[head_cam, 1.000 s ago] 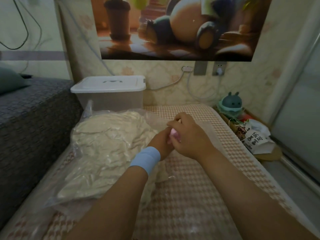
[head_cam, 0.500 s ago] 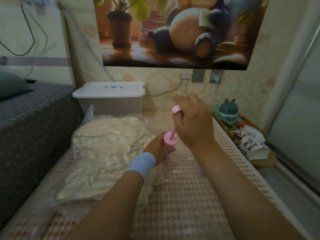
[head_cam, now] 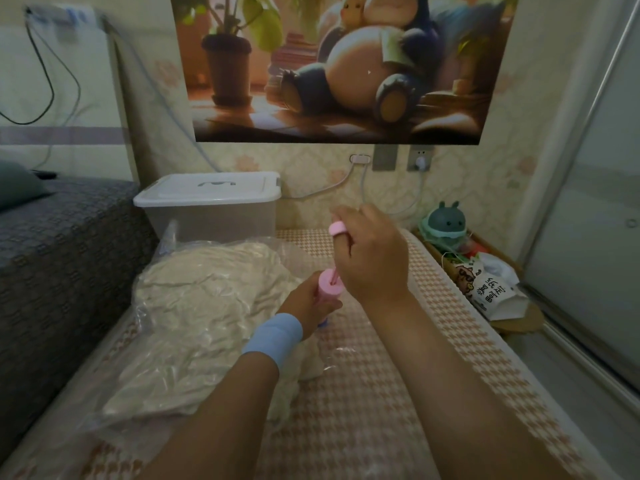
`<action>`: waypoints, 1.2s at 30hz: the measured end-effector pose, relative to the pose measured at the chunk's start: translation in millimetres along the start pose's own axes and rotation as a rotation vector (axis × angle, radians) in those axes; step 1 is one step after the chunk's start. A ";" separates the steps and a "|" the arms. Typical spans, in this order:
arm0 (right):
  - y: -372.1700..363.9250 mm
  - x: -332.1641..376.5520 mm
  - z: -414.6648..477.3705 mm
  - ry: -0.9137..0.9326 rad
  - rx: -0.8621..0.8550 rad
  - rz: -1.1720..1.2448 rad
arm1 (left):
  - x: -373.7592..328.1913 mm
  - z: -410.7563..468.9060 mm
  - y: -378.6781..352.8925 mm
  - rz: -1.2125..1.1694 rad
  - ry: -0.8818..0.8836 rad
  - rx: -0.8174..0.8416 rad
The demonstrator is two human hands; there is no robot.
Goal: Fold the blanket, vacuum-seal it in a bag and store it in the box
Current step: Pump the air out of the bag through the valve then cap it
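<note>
Head view: left hand [head_cam: 304, 303] clenched round upright pink pump barrel [head_cam: 330, 289]; right hand [head_cam: 374, 258] curled on pump handle [head_cam: 336, 228], above barrel, thin rod exposed between. Just left of grip, cream blanket [head_cam: 207, 306] inside clear vacuum bag [head_cam: 168, 237]. Beyond, lidded storage box [head_cam: 211, 216].

Home: a small bedroom. Landmark: cartoon poster [head_cam: 346, 67] on pale flowered wallpaper [head_cam: 311, 171]. Just below the poster, wall sockets [head_cam: 420, 159] with a white plug in one and cables [head_cam: 360, 181] trailing down. Lower still, a bed surface in a houndstooth cover [head_cam: 398, 348], with a lidded plastic box [head_cam: 211, 202] at its head, under the poster's left corner. Left of the poster and lower: grey woven bedding [head_cam: 69, 254] and a teal pillow [head_cam: 17, 188]. Under the poster's right corner — a round green toy figure [head_cam: 446, 221] and a snack bag [head_cam: 491, 292]. Farther right, a pale door panel [head_cam: 595, 202] in a metal frame.
</note>
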State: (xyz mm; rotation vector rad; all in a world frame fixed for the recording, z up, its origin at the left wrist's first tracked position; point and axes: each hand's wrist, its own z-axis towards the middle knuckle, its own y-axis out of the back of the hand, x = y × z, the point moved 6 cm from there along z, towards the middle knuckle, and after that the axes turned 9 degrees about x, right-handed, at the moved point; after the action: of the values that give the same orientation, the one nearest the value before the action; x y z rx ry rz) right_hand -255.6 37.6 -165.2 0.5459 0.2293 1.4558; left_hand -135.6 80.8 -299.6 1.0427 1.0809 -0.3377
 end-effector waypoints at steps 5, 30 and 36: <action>-62.0 -26.8 -40.6 -0.177 0.597 -0.039 | -8.2 -6.5 0.7 0.120 -0.019 -0.034; -14.5 -12.3 -23.7 -0.079 0.213 -0.002 | -9.6 -7.8 -3.4 0.022 -0.004 0.016; -4.7 -2.2 -16.2 -0.051 0.168 -0.023 | -6.6 -9.7 3.3 0.006 -0.008 -0.017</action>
State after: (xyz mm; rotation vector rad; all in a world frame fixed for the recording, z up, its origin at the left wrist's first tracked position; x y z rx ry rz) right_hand -259.3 38.8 -181.7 0.7139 0.3183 1.4060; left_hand -142.0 88.9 -293.0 1.0284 1.0712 -0.3267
